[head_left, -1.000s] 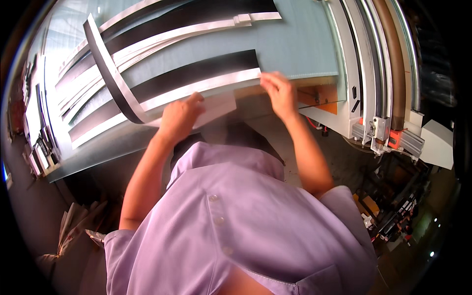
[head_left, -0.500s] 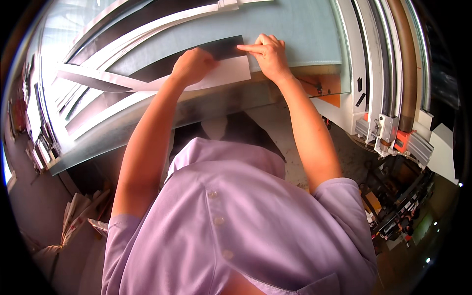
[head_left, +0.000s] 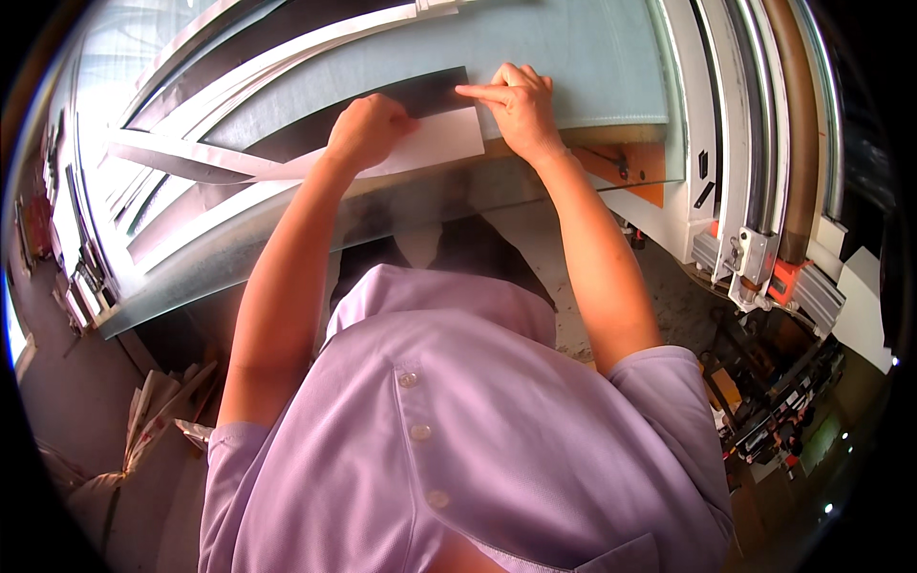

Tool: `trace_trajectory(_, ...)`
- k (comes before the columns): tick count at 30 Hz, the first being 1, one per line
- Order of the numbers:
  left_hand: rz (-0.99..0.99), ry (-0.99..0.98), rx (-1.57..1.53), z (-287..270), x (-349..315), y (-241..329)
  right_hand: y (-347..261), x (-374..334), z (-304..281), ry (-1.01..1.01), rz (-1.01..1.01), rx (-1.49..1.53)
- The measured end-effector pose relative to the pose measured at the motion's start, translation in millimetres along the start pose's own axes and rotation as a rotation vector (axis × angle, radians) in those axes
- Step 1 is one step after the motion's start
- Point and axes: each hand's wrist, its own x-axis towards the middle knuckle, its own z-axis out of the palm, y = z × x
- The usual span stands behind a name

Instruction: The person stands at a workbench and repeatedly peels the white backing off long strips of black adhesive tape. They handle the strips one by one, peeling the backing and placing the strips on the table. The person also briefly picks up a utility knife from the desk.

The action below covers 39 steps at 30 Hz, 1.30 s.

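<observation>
On the table (head_left: 592,76) lies a long black strip (head_left: 430,88), with a white strip (head_left: 449,136) along its near side. My left hand (head_left: 368,132) is closed, its fingertips pinching at the white strip's upper edge. My right hand (head_left: 521,107) is at the right end of the black strip. Its index finger reaches left onto the strip's end while the other fingers curl in; the thumb is mostly hidden. Left of my left hand, a narrow white strip (head_left: 181,151) curls away and crosses over other strips.
More long white strips (head_left: 296,59) and dark strips lie across the table's far left. A machine rail (head_left: 731,124) with metal and red parts runs along the right side. The table's near edge (head_left: 220,291) curves in front of me.
Both hands and the two strips have shifted very slightly left in the picture. Their grips look the same.
</observation>
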Motion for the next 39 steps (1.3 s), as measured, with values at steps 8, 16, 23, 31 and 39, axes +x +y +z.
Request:
trace_trajectory(8,-0.003,-0.006,0.007,-1,1,1,-8,-1,-1,0.024,0.037,0.028)
trace_trajectory(16,-0.105,0.115,0.308,-14,-41,-2,-20,0,1,0.037,0.061,-0.053)
trace_trajectory(23,-0.300,0.089,0.236,-83,-128,-148,-24,-1,-2,0.023,0.091,-0.050)
trace_trajectory(31,-0.386,0.234,0.120,-81,-139,-196,-26,1,-5,-0.033,0.078,-0.051)
trace_trajectory(39,-0.329,0.252,0.062,-83,-136,-202,-23,0,-6,-0.074,0.119,-0.061)
